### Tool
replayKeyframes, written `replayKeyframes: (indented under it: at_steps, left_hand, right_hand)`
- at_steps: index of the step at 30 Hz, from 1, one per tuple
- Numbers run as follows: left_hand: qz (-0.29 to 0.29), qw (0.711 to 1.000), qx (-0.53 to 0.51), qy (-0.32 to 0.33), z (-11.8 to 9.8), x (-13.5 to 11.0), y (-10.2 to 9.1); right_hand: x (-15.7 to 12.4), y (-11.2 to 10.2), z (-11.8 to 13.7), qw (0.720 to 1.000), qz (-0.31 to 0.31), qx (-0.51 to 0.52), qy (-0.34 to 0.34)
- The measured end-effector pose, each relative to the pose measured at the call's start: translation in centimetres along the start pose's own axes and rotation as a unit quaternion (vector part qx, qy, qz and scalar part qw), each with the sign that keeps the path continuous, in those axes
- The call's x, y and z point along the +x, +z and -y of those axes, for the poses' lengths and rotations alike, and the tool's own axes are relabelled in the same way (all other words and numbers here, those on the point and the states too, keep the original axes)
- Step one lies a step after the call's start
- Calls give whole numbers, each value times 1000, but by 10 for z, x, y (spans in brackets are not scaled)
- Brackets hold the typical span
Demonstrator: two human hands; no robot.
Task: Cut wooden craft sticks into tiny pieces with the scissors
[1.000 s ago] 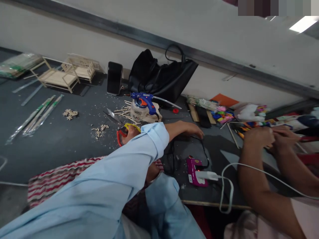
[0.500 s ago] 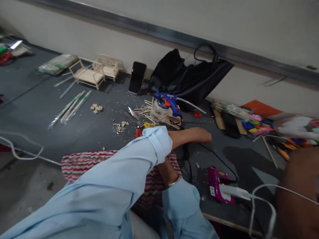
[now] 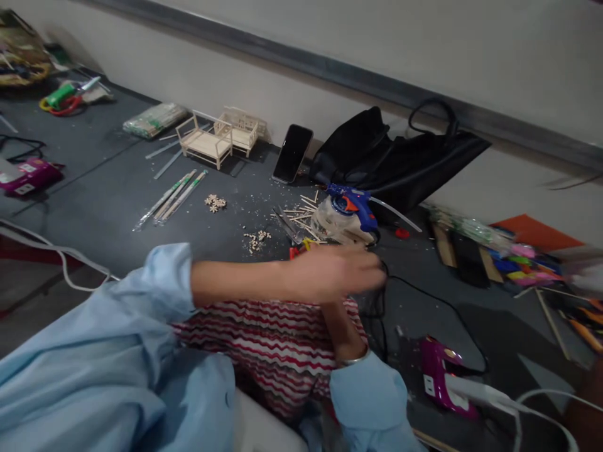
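Observation:
My left hand [image 3: 336, 271] reaches across from the left above the near part of the table, blurred by motion. Its fingers point right, and I cannot make out whether they hold anything. Beneath it my right hand is mostly covered; only the wrist [image 3: 346, 333] with a bangle shows. Just beyond them a blue glue gun [image 3: 353, 204] with a clear glue stick lies on a jar [image 3: 325, 220]. Beside it are thin wooden sticks [image 3: 301, 213], tweezers [image 3: 287, 226] and a partly hidden tool with red and yellow handles [image 3: 301, 248]. A striped red and white cloth [image 3: 268, 339] covers the near edge.
Small wooden furniture models [image 3: 207, 147], a phone [image 3: 293, 154] and a black bag [image 3: 372, 147] stand along the wall. Wooden bits [image 3: 257, 242] lie mid-table. A purple power box [image 3: 443, 376] with cables sits at the right, coloured materials [image 3: 522, 260] beyond it.
My left hand has drawn back leftward from its far reach to the right and now passes over my right hand. The view has turned left, bringing in another purple box and a basket.

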State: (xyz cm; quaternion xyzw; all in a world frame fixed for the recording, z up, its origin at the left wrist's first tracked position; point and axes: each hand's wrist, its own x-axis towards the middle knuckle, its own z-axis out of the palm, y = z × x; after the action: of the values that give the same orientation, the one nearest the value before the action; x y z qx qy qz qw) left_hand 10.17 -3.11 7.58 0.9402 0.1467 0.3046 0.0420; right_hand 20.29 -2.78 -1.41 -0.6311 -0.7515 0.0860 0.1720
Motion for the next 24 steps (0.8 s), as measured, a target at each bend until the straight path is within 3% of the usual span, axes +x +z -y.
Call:
replayKeyframes:
  at_steps: [2,4,7,11,24]
  left_hand:
    - [-24,988,-38,-146,24,-45,-13]
    - [-51,949,-57,-307,48,-83,-13]
    - [-45,911,-94,-398,68,-118,-2]
    - [-34,911,-116,-394,76,-132,10]
    - [-46,913,-146,-379,83,-136,11]
  right_hand:
    - [6,2,-1,1000,2,-9,22]
    - [8,1,-2,998,8,-23,51]
    - [7,-1,-3,996,20,-34,78]
    - [5,-2,-3,995,34,-27,87]
    - [3,0,-4,997,22,-22,75]
